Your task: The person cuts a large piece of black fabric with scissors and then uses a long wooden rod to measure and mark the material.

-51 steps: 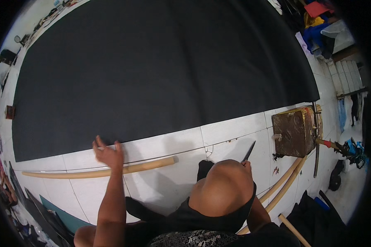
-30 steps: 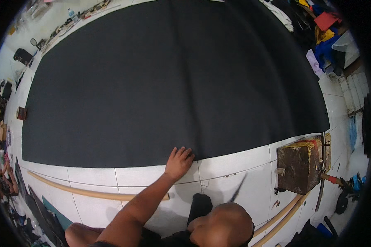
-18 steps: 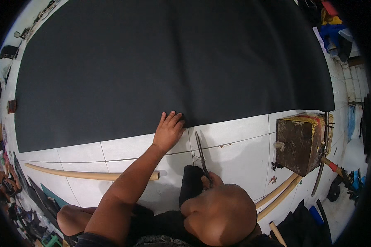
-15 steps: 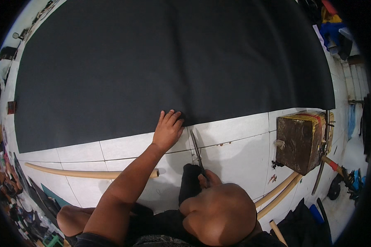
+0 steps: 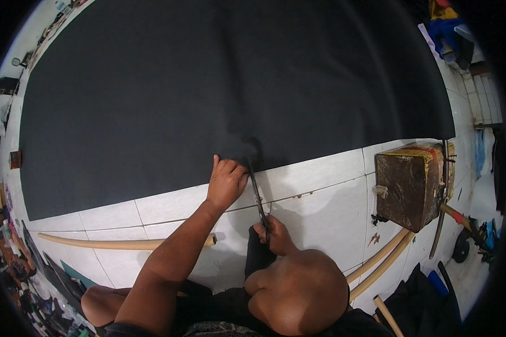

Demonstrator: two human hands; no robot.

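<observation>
Gripping scissors [image 5: 257, 193], the right fingers [image 5: 259, 230] close; left fingers [image 5: 229, 167] half-curl on black sheet [image 5: 140, 101], hold unclear.

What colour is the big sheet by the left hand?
The sheet is plain blackish grey, seen in the head view.

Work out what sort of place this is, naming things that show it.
Likely a workshop: a large black sheet is spread over a tiled floor, the right hand holds scissors at the sheet's edge, and a long tan tube lies nearby.
</observation>
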